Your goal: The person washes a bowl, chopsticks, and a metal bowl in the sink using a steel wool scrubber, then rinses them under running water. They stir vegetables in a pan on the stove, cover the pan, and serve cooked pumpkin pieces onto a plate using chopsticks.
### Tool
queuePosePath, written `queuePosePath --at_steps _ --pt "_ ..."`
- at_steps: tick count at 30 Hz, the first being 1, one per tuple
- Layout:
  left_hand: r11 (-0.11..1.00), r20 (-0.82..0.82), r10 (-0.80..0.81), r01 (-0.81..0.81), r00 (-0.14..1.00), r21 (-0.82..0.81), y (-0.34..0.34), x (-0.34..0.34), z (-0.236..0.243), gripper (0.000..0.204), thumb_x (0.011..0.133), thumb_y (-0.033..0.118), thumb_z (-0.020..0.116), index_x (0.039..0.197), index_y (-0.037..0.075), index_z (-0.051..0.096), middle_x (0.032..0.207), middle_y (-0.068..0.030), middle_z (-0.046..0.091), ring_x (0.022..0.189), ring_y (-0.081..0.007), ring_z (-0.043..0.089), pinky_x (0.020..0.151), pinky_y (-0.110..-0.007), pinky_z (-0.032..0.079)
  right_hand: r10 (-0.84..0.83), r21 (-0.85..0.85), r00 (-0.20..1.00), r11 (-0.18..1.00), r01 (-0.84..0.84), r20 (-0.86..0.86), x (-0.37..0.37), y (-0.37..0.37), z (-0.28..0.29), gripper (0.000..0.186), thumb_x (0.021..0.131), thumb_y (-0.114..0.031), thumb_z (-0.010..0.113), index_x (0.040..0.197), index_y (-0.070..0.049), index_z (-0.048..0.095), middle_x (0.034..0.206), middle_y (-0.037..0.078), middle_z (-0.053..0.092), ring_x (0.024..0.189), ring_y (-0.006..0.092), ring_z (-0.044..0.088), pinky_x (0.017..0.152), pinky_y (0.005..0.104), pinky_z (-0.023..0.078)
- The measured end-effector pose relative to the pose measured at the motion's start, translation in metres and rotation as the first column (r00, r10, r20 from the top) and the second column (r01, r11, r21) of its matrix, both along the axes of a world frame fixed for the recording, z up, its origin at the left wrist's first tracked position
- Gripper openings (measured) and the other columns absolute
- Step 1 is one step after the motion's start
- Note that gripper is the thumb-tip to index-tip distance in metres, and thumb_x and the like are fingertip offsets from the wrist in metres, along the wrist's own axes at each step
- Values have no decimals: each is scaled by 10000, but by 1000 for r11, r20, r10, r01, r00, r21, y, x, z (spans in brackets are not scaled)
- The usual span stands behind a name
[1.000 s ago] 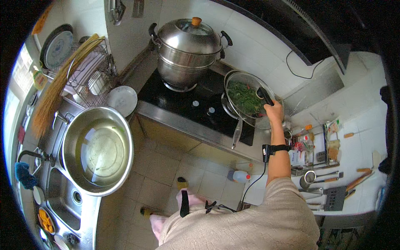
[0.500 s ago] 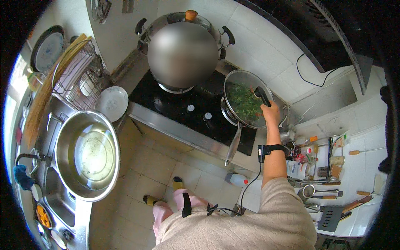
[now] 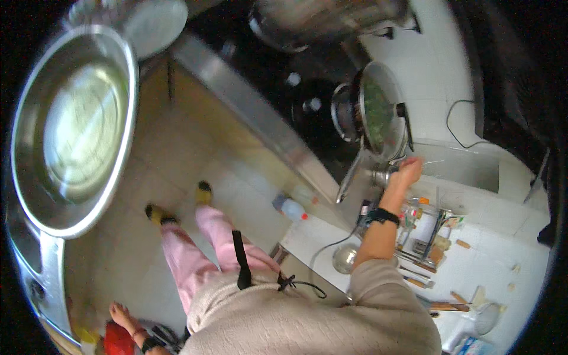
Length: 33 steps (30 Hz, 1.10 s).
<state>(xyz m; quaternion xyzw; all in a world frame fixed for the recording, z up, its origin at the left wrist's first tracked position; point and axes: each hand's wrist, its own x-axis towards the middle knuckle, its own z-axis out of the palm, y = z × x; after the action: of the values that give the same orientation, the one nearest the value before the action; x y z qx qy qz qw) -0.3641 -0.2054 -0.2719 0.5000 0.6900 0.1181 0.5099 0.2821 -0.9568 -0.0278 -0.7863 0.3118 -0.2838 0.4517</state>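
Observation:
My right hand (image 3: 410, 170) is off the black lid handle (image 3: 404, 121), just below it beside some metal cookware. Its fingers look curled but are blurred, so what they hold, if anything, is unclear. The glass lid covers a pan of chopped greens (image 3: 376, 109) on the black stove (image 3: 278, 89), with its long metal handle pointing toward me. My left hand (image 3: 122, 315) hangs low at the bottom left, fingers loosely apart, near a red object (image 3: 118, 338) that I cannot identify.
A large steel basin of water (image 3: 23, 148) sits on the sink (image 3: 53, 272) at left, beside a plate (image 3: 154, 23). A steamer pot (image 3: 319, 21) stands on the rear burner. Utensils (image 3: 432, 254) and jars fill the white counter at right. A plastic jug (image 3: 290, 208) is low by the cabinet.
The view has swung round and blurred. My right hand has left the lid handle and moved down. My left hand has come into view at the lower left.

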Motion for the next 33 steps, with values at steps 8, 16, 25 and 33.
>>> queuePosePath --at_steps 8,16,25,33 --pt "985 -102 64 -80 993 -152 -12 -55 -42 229 962 197 571 1155 83 616 884 20 600 736 -82 539 601 -219 449 433 -695 724 260 -670 -537 -24 164 -155 599 911 -268 622 1429 -68 399 1404 234 405 1307 401 359 1102 485 264" --pt "972 -157 1 -38 988 -234 -20 -83 -62 258 963 203 566 1193 90 594 1036 4 625 887 -126 588 744 -279 478 193 -591 678 363 -721 -709 60 211 -149 533 953 -161 534 1456 -80 376 1273 278 524 1148 403 529 992 445 415" --pt "967 -196 -28 -23 980 -255 -35 -95 -72 283 961 239 570 1204 97 595 1130 -14 618 1014 -164 586 828 -306 461 167 -650 717 321 -689 -677 60 204 -156 540 960 -195 530 1461 -80 363 1161 279 585 1079 421 545 953 465 425" --pt "965 -178 -30 -18 984 -263 -39 -91 -75 326 970 250 549 1251 90 591 1207 -32 602 1086 -191 572 876 -330 443 198 -644 704 294 -706 -682 58 205 -154 540 961 -198 524 1445 -19 364 1138 286 598 1067 423 539 948 463 421"
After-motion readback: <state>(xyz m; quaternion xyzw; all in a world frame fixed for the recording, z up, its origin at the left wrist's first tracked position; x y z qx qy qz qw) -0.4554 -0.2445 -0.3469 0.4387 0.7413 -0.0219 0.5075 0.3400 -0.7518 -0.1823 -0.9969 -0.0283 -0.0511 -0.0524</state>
